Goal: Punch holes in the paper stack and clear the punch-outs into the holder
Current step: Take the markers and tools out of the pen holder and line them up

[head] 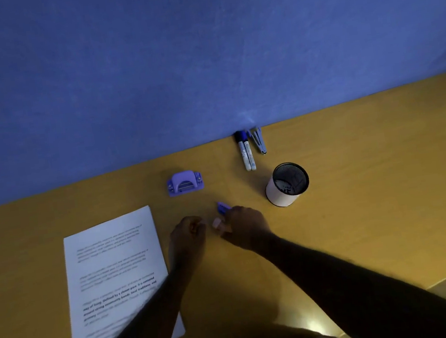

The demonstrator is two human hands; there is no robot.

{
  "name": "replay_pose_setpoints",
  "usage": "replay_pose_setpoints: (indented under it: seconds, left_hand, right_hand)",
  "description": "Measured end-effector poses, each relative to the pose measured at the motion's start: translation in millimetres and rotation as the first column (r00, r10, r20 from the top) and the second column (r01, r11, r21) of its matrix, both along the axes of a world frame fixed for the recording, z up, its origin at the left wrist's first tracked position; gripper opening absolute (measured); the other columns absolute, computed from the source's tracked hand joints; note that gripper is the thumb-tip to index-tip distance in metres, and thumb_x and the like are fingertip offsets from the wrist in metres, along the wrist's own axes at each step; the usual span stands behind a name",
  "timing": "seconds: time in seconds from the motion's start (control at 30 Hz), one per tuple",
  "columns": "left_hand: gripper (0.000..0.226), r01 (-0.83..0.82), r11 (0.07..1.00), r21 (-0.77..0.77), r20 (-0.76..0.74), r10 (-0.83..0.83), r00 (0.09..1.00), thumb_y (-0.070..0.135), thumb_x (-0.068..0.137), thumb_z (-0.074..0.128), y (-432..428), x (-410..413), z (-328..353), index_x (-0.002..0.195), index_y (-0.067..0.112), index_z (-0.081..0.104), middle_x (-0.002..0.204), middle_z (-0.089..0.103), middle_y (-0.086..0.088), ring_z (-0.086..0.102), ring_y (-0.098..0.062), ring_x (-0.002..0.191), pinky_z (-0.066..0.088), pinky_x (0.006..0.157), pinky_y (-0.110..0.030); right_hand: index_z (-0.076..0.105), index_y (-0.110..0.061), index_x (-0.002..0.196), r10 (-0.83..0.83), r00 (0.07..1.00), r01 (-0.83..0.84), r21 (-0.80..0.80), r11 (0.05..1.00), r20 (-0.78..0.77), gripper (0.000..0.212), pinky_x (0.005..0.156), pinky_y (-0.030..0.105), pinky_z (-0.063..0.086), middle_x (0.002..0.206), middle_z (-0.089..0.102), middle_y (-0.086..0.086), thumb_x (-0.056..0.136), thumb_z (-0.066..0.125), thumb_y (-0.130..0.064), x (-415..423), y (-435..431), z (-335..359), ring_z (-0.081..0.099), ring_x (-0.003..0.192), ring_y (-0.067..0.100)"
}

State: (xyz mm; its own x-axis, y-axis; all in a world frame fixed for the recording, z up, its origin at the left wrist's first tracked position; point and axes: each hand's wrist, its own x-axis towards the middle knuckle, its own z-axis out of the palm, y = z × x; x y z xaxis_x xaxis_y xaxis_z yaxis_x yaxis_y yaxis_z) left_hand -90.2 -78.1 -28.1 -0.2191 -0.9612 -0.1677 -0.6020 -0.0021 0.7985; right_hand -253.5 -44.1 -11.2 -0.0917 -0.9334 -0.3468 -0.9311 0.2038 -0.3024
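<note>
Purple plastic is what the right hand (244,224) pinches: a small purple piece (222,207), held at its fingertips just above the middle of the table (375,191). I judge it is the tray from under the hole punch (184,182), but this is too small to be sure. The left hand (187,230) is just beside it with the fingers curled in; whether they pinch anything, I cannot tell.

The paper stack (117,282) lies flat toward the near left edge of the table. The holder (288,184) stands upright to the right of the hands, toward the far edge.

What could go wrong: if the purple piece tips before it is over the holder, the punch-outs would scatter on the table. The holder looks light, so a knock from the right hand could push it over. The left forearm crosses above the near right corner of the stack and could drag the top sheets crooked.

I count one paper stack, one hole punch, one purple piece, one holder, two markers (246,153) at the far edge, and one grey tool (258,142) beside them.
</note>
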Motion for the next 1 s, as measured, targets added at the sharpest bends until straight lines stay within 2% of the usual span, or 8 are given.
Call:
replay_pose_setpoints:
  seconds: [0.13, 0.23, 0.33, 0.47, 0.63, 0.8, 0.9, 1.0]
  left_hand:
    - [0.023, -0.001, 0.999, 0.045, -0.011, 0.001, 1.0, 0.023, 0.091, 0.061, 4, -3, 2, 0.11, 0.01, 0.065, 0.105, 0.068, -0.003, 0.061, -0.013, 0.093, 0.046, 0.079, -0.024]
    - [0.025, 0.0, 0.997, 0.075, -0.041, 0.004, 0.999, 0.032, 0.09, 0.064, 5, -4, 4, 0.108, 0.014, 0.065, 0.098, 0.067, 0.004, 0.061, -0.008, 0.088, 0.046, 0.073, -0.021]
    - [0.026, 0.002, 0.986, 0.168, -0.128, 0.02, 0.992, 0.035, 0.09, 0.063, 6, -11, 8, 0.107, 0.017, 0.063, 0.094, 0.064, 0.01, 0.061, -0.004, 0.088, 0.044, 0.069, -0.018]
    - [0.024, 0.007, 0.964, 0.265, -0.241, 0.06, 0.969, 0.036, 0.091, 0.061, 5, -24, 10, 0.107, 0.018, 0.062, 0.096, 0.067, 0.004, 0.064, -0.013, 0.09, 0.048, 0.068, -0.024]
    - [0.005, -0.025, 0.967, 0.253, -0.351, 0.116, 0.929, 0.033, 0.09, 0.063, 1, -42, 23, 0.093, 0.028, 0.062, 0.089, 0.069, 0.005, 0.067, -0.012, 0.083, 0.051, 0.063, -0.026]
    - [0.015, 0.043, 0.961, 0.272, -0.44, 0.085, 0.894, 0.034, 0.091, 0.061, -19, -59, 32, 0.097, 0.021, 0.065, 0.09, 0.073, -0.003, 0.07, -0.015, 0.081, 0.056, 0.064, -0.03]
    - [0.012, 0.044, 0.96, 0.278, -0.469, 0.096, 0.878, 0.021, 0.093, 0.059, -34, -66, 29, 0.099, 0.012, 0.065, 0.086, 0.071, -0.008, 0.067, -0.02, 0.077, 0.049, 0.057, -0.023]
    - [0.006, 0.067, 0.963, 0.26, -0.458, 0.062, 0.887, 0.018, 0.092, 0.059, -42, -67, 26, 0.093, 0.018, 0.065, 0.085, 0.069, -0.01, 0.064, -0.022, 0.076, 0.049, 0.062, -0.028]
  right_hand:
    - [0.057, -0.017, 0.1, -0.003, 1.0, 0.003, 0.008, 1.0, -0.006, 0.029, 0.058, 0.024, 0.041, 0.092, 0.058, 0.001, 0.093, 0.054, -0.045, 1, 7, 0, 0.051, 0.072, 0.01]
    - [0.058, -0.022, 0.09, -0.1, 0.988, 0.105, -0.036, 0.994, 0.12, 0.031, 0.054, 0.022, 0.042, 0.083, 0.056, -0.004, 0.093, 0.05, -0.052, 3, 9, 0, 0.052, 0.068, 0.007]
    - [0.062, -0.024, 0.096, -0.154, 0.955, 0.185, -0.101, 0.978, 0.252, 0.024, 0.064, 0.026, 0.051, 0.088, 0.061, -0.007, 0.089, 0.059, -0.047, 5, 13, 1, 0.055, 0.074, 0.005]
    - [0.065, -0.023, 0.097, -0.177, 0.899, 0.263, -0.172, 0.949, 0.401, 0.017, 0.062, 0.015, 0.04, 0.087, 0.058, -0.016, 0.087, 0.066, -0.037, 6, 17, 9, 0.05, 0.07, -0.004]
    - [0.067, -0.022, 0.087, -0.182, 0.896, 0.299, -0.246, 0.922, 0.405, 0.017, 0.057, 0.017, 0.042, 0.082, 0.065, -0.01, 0.087, 0.066, -0.039, -5, 11, 13, 0.056, 0.068, 0.001]
    - [0.071, -0.014, 0.085, -0.192, 0.914, 0.316, -0.33, 0.89, 0.357, 0.03, 0.059, 0.033, 0.052, 0.079, 0.07, -0.001, 0.087, 0.064, -0.042, -29, -9, 35, 0.063, 0.067, 0.012]
    - [0.069, -0.011, 0.08, -0.206, 0.91, 0.348, -0.391, 0.852, 0.361, 0.025, 0.059, 0.031, 0.05, 0.074, 0.068, 0.003, 0.086, 0.068, -0.036, -53, -31, 56, 0.061, 0.064, 0.016]
    - [0.062, -0.016, 0.064, -0.261, 0.909, 0.386, -0.414, 0.824, 0.326, 0.031, 0.054, 0.024, 0.038, 0.063, 0.062, 0.001, 0.086, 0.068, -0.036, -88, -58, 75, 0.052, 0.053, 0.011]
